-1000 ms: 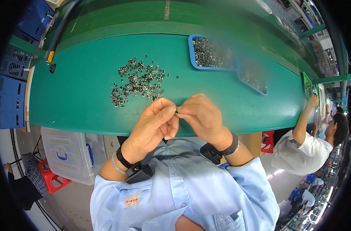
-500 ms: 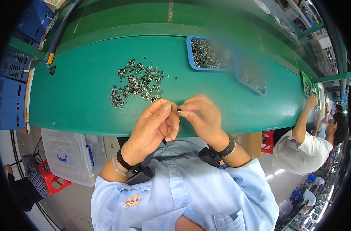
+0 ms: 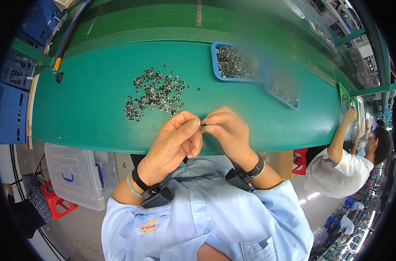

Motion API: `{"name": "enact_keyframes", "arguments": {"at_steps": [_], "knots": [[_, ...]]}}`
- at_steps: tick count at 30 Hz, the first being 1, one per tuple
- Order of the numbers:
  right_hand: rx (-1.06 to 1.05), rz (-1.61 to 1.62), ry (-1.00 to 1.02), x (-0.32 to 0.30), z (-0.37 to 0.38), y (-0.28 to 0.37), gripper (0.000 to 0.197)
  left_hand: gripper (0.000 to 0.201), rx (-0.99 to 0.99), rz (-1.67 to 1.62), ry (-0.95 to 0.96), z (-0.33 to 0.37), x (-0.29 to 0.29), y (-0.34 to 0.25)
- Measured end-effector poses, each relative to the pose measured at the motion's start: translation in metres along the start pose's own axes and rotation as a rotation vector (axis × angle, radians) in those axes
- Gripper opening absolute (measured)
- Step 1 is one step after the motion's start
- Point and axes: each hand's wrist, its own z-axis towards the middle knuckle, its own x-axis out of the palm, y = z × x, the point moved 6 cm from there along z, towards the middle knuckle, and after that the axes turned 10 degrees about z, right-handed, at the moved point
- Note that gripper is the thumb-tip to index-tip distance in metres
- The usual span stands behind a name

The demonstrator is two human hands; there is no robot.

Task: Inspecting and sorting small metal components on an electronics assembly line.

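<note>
Spreading under the grip, a green table point(image 3: 85, 117) carries a pile of shiny pieces point(image 3: 156, 93) ahead and left; the left hand point(image 3: 174, 135) and right hand point(image 3: 229, 132) together pinch one tiny dark piece point(image 3: 202, 125), probably light, stiff, slippery, best held by its edges.

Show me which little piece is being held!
The dark piece between the person's fingers; the other pieces lie in the loose pile or in trays.

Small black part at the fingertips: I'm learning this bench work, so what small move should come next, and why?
Probably a slight turn of the small black part by the right hand, with the left hand steadying it, since both hands meet at it, hiding most of it.
</note>
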Motion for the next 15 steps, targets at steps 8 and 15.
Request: {"name": "enact_keyframes", "arguments": {"at_steps": [8,15], "knots": [[-0.008,-0.010,0.020,0.0015,-0.0013,0.0010,0.009,0.017,-0.020,-0.019,0.015,0.0023,-0.0021,0.0060],[-0.043,-0.071,0.023,0.0033,-0.0020,0.0046,0.008,0.017,-0.026,0.018,0.000,0.0013,-0.0025,0.0043]]}}
